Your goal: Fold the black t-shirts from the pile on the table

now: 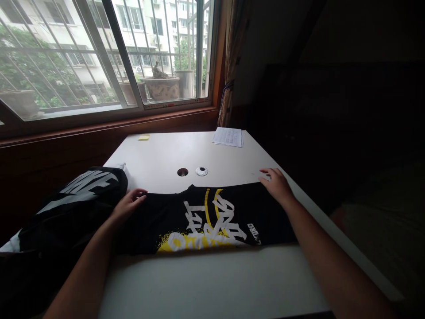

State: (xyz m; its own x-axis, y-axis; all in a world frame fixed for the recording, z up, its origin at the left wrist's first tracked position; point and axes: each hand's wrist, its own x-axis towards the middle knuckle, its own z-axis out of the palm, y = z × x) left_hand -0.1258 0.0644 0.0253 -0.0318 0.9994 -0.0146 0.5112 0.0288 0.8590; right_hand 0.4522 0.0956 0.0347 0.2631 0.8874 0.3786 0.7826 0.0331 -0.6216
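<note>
A black T-shirt (206,217) with yellow and white printed lettering lies folded into a wide, flat strip across the white table. My left hand (129,204) is at its far left corner, fingers stretched out to the right over the cloth, with a gap between thumb and fingers. Beyond the far right corner, my right hand (278,186) hovers at or just above the tabletop, its fingers spread and nothing in them. Whether its palm touches the cloth cannot be made out.
Left of the table is a bulky black fabric item (83,190) with large grey letters. On the white table (159,155) are a cable hole (182,172), its round cover (201,171), papers (228,137) and a yellow note pad (144,138). A barred window (156,53) stands behind.
</note>
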